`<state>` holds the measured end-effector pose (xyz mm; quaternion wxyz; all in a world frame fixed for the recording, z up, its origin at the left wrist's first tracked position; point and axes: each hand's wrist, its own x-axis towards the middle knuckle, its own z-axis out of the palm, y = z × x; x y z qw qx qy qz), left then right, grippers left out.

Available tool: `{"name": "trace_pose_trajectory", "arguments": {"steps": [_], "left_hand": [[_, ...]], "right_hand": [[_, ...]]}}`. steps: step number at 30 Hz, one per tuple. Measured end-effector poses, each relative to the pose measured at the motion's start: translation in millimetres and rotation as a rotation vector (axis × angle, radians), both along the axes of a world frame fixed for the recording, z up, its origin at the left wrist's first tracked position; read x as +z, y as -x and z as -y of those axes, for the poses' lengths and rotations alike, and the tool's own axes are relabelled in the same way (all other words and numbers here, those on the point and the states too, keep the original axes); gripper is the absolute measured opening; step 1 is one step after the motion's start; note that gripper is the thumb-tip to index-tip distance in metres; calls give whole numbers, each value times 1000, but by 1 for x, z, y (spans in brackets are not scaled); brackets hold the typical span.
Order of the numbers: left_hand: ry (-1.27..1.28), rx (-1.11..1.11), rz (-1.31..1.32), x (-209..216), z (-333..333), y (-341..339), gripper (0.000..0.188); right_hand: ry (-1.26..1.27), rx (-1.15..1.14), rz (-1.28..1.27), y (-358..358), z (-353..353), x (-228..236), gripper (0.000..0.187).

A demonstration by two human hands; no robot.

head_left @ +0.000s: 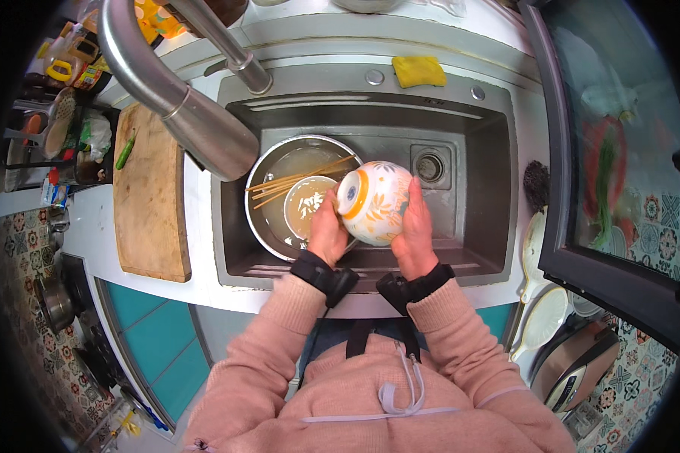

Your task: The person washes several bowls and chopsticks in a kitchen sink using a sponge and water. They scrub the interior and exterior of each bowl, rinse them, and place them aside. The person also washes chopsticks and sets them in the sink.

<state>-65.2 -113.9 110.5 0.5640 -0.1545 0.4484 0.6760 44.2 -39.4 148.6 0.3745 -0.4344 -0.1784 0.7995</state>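
Note:
Between my two hands is a white bowl (381, 208) with orange and grey leaf patterns, tipped on its side so its orange-ringed foot faces left. My left hand (327, 232) grips it near the foot. Against its right side my right hand (415, 238) presses with fingers pointing up. The bowl is over the dark sink (449, 215), overlapping the right edge of a round metal basin (261, 224). Cloudy water lies in that basin, along with a second white bowl (307, 205) and several wooden chopsticks (291, 183) resting across it.
A metal faucet (204, 128) arches over the sink's left side. Beyond the sink's back edge lies a yellow sponge (419, 72). On the left is a wooden cutting board (151, 211) with a green chili (125, 152). A dark-framed window (548, 151) stands open at right, near a dark scrubber (536, 185).

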Motion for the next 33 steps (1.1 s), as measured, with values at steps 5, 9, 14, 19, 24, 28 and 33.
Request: {"name": "trace_pose_trajectory", "arguments": {"steps": [5, 9, 14, 19, 24, 28, 33], "left_hand": [[90, -17, -522, 16, -4, -28, 47], [170, -348, -1428, 23, 1, -28, 55], [9, -384, -1528, 19, 10, -4, 51], [-49, -427, -1273, -2, 14, 12, 46], [25, -270, -108, -38, 22, 26, 40], [241, -875, -1257, -86, 13, 63, 34], [493, -1794, -1755, -105, 3, 97, 47]], "right_hand": [[-171, 28, -86, 8, 16, -10, 40], [-21, 334, -6, -2, 20, -8, 37], [124, 320, -182, -18, 11, 0, 39], [281, 229, -189, -28, 12, -3, 43], [293, 157, -343, -36, 5, -13, 43], [285, 129, -409, -35, 6, -12, 44], [203, 126, -313, -44, 5, -4, 46]]}}
